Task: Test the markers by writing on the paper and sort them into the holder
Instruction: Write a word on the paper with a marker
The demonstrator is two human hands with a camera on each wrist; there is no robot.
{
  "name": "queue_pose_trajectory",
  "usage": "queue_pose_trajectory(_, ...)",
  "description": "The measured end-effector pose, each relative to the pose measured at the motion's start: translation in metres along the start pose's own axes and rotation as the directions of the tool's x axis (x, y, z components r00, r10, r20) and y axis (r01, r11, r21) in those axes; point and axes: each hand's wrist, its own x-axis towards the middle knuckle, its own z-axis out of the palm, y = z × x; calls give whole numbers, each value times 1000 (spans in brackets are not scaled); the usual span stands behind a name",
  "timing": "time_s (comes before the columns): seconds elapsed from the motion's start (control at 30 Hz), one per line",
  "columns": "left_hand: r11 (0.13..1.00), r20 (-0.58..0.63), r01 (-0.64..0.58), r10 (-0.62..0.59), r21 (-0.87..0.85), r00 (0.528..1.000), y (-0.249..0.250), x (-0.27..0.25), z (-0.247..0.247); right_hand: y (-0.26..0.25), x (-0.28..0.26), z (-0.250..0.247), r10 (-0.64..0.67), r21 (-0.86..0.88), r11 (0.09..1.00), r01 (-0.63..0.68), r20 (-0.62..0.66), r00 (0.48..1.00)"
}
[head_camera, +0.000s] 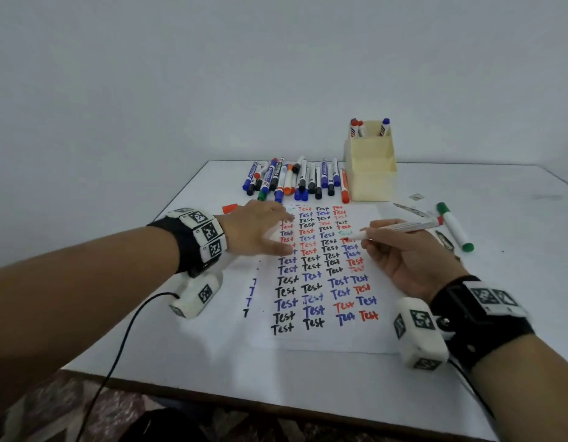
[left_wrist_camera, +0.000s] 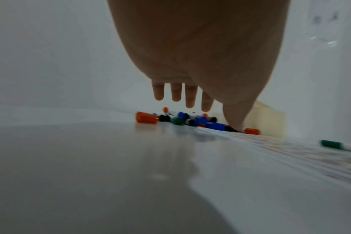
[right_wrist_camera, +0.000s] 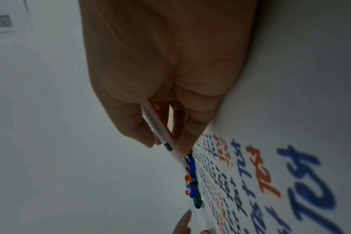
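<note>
Paper: a white sheet of paper [head_camera: 324,339] lies flat on the white table [head_camera: 180,346], covered with rows of the word "Test" in black, blue and red
Right hand: the right hand [head_camera: 413,260] grasps an uncapped white marker with red print [head_camera: 400,227] in a writing grip, thumb and fingers curled round the barrel; the tip is down at the right column of words on the paper (whether it touches, I cannot tell)
Left hand: the left hand [head_camera: 260,229] is released, fingers straight and spread, palm down over the far left part of the paper; it holds nothing
Loose cap: a small orange-red plastic cap [head_camera: 230,208] lies on the table just beside the far left corner of the paper
Marker pile: a heap of capped markers in blue, black, orange and green [head_camera: 295,180] lies beyond the far edge of the paper
Holder: a cream paper box holder [head_camera: 370,173] stands beyond the far right corner of the paper, touching the pile; two red-capped markers and one blue-capped marker stand in it
Green marker: a white marker with green cap [head_camera: 455,226] lies to the right of the paper
</note>
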Motion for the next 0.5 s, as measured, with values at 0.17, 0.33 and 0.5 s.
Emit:
queue_pose_trajectory(0.17, 950, -170, 308, -313, -56, 935, -58, 2, -11, 1, 0, -1, 25, 48, 998, -26, 26, 999)
queue_pose_trajectory(0.33, 869, -111, 490, -495, -71, 862, -88, 3, -12, 0, 0, 2, 28, 18, 999, -28, 21, 999)
queue_pose_trajectory(0.5, 872, -105, 485, -478, 58, 872, -80, 8, -15, 2, 2, 2, 24, 2, 1000, -24, 24, 999)
